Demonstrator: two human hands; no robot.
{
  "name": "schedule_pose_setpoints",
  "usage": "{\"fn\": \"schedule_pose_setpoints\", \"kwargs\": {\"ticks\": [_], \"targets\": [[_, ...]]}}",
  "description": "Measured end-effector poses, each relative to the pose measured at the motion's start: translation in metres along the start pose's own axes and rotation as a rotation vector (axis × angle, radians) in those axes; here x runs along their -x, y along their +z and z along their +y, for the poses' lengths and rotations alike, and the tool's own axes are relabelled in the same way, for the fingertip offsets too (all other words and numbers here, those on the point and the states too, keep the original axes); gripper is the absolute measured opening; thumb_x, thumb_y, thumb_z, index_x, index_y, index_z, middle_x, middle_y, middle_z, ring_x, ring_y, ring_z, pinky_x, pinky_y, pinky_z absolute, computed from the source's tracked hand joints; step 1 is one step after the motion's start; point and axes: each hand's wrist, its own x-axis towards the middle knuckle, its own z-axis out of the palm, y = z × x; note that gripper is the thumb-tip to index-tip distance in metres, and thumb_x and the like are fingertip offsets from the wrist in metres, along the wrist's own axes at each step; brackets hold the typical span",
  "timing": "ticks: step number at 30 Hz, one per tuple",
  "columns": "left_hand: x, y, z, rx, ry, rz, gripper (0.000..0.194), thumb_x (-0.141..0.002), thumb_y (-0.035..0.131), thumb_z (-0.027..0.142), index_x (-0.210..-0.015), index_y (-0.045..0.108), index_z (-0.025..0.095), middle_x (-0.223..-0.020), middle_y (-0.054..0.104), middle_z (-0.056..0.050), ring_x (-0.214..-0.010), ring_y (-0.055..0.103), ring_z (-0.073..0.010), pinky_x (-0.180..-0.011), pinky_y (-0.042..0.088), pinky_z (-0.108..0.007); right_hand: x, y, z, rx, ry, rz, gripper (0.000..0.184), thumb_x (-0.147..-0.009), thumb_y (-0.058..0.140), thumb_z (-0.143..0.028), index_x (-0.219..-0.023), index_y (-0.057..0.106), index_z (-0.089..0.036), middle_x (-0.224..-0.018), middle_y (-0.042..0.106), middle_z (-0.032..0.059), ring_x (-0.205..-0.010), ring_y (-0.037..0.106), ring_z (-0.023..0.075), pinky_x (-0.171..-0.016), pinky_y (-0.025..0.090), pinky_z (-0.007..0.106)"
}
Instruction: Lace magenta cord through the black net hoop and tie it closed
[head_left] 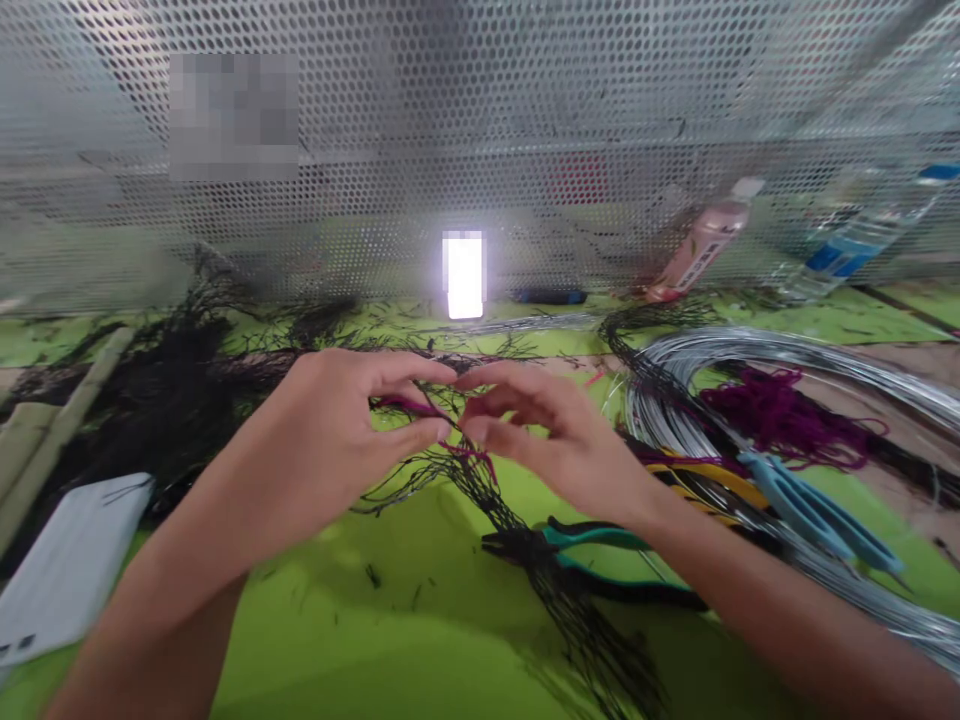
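Note:
My left hand (334, 435) is curved with thumb and index reaching inward, and a length of purple yarn (409, 405) runs inside its grip. My right hand (544, 425) meets it, fingertips nearly touching the left ones. Its thumb and fingers are pinched together at a thin dark strand, but what they hold is too small to make out. A loose purple end dangles below the fingertips. Beneath both hands, a bundle of black wiry strands (480, 490) fans out and trails toward the lower right. Across it lie pliers (592, 555) with green and black handles.
Right: coiled silver wire (660, 400), light-blue scissors (817, 510), a purple yarn heap (787, 415), a pink bottle (701, 240) and a clear bottle (844, 255). Left: a white phone (71, 565), sticks (64, 430), black strands (172, 380). A glowing screen (465, 280) stands before the perforated metal panel (390, 120).

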Motion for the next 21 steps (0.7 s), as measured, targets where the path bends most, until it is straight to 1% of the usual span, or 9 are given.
{"fn": "schedule_pose_setpoints", "kwargs": {"ticks": [2,4,5,6,8,10,14,17,21], "targets": [[-0.001,-0.003,-0.006,-0.019,-0.004,0.021,0.036,-0.084,0.072,0.043,-0.119,0.078,0.034,-0.093,0.082,0.002,-0.08,0.074,-0.0206,-0.082,0.055,-0.031,-0.01,-0.019,0.004,0.09,0.063,0.108,0.033,-0.092,0.066,-0.047,-0.113,0.069,-0.022,-0.088,0.076,0.0047,-0.082,0.071,0.0195,-0.077,0.056,0.035],[-0.003,-0.006,-0.011,-0.013,-0.005,0.03,0.033,-0.085,0.072,0.042,-0.116,0.079,0.034,-0.092,0.081,0.002,-0.079,0.074,-0.02,-0.079,0.054,-0.03,-0.031,-0.038,0.017,0.311,0.191,0.241,0.039,-0.094,0.059,-0.053,-0.112,0.07,-0.02,-0.088,0.076,0.0069,-0.088,0.071,0.023,-0.087,0.055,0.04],[-0.004,-0.006,-0.012,-0.003,-0.004,0.022,0.031,-0.086,0.071,0.042,-0.115,0.079,0.033,-0.092,0.081,0.001,-0.08,0.074,-0.02,-0.077,0.054,-0.03,-0.045,-0.046,0.026,0.47,0.286,0.251,0.04,-0.091,0.064,-0.052,-0.113,0.07,-0.02,-0.089,0.076,0.0081,-0.092,0.071,0.0259,-0.089,0.054,0.043],[-0.005,-0.007,-0.014,0.008,0.0,0.013,0.03,-0.086,0.071,0.042,-0.114,0.079,0.033,-0.092,0.081,0.001,-0.082,0.074,-0.0201,-0.076,0.054,-0.029,-0.061,-0.051,0.035,0.535,0.333,0.269,0.046,-0.082,0.075,-0.048,-0.115,0.071,-0.017,-0.094,0.076,0.0118,-0.096,0.07,0.0308,-0.091,0.054,0.046],[-0.007,-0.008,-0.015,0.024,0.009,-0.011,0.029,-0.087,0.07,0.04,-0.113,0.079,0.032,-0.094,0.081,0.001,-0.085,0.075,-0.0205,-0.076,0.054,-0.029,-0.1,-0.052,0.057,0.567,0.362,0.326,0.063,-0.074,0.082,-0.045,-0.126,0.066,-0.012,-0.113,0.073,0.0185,-0.11,0.067,0.0361,-0.095,0.052,0.047],[-0.008,-0.008,-0.015,0.024,0.018,-0.02,0.028,-0.088,0.07,0.039,-0.113,0.079,0.031,-0.097,0.081,0.001,-0.088,0.075,-0.0209,-0.08,0.055,-0.03,-0.141,-0.042,0.078,0.573,0.376,0.393,0.077,-0.074,0.08,-0.049,-0.136,0.059,-0.008,-0.129,0.067,0.0225,-0.119,0.063,0.0375,-0.097,0.052,0.044],[-0.006,-0.01,-0.018,0.024,0.02,-0.029,0.029,-0.087,0.071,0.035,-0.115,0.078,0.031,-0.106,0.081,0.002,-0.095,0.075,-0.0215,-0.085,0.055,-0.032,-0.21,-0.006,0.111,0.578,0.426,0.626,0.103,-0.078,0.076,-0.051,-0.157,0.028,-0.004,-0.149,0.048,0.0289,-0.133,0.052,0.039,-0.108,0.043,0.047],[-0.005,-0.011,-0.022,0.0,0.045,-0.045,0.033,-0.086,0.073,0.036,-0.119,0.076,0.033,-0.111,0.08,0.003,-0.1,0.074,-0.023,-0.089,0.055,-0.035,-0.241,0.014,0.126,0.585,0.462,0.794,0.103,-0.079,0.075,-0.052,-0.157,0.024,-0.007,-0.148,0.046,0.0277,-0.134,0.049,0.0387,-0.112,0.038,0.049],[-0.008,-0.007,-0.027,-0.039,0.092,-0.076,0.035,-0.087,0.071,0.031,-0.121,0.074,0.033,-0.12,0.078,0.004,-0.107,0.073,-0.0246,-0.095,0.055,-0.039,-0.261,0.02,0.14,0.608,0.465,0.951,0.091,-0.082,0.074,-0.041,-0.154,0.029,-0.008,-0.144,0.047,0.025,-0.132,0.049,0.0364,-0.114,0.034,0.048]]}}
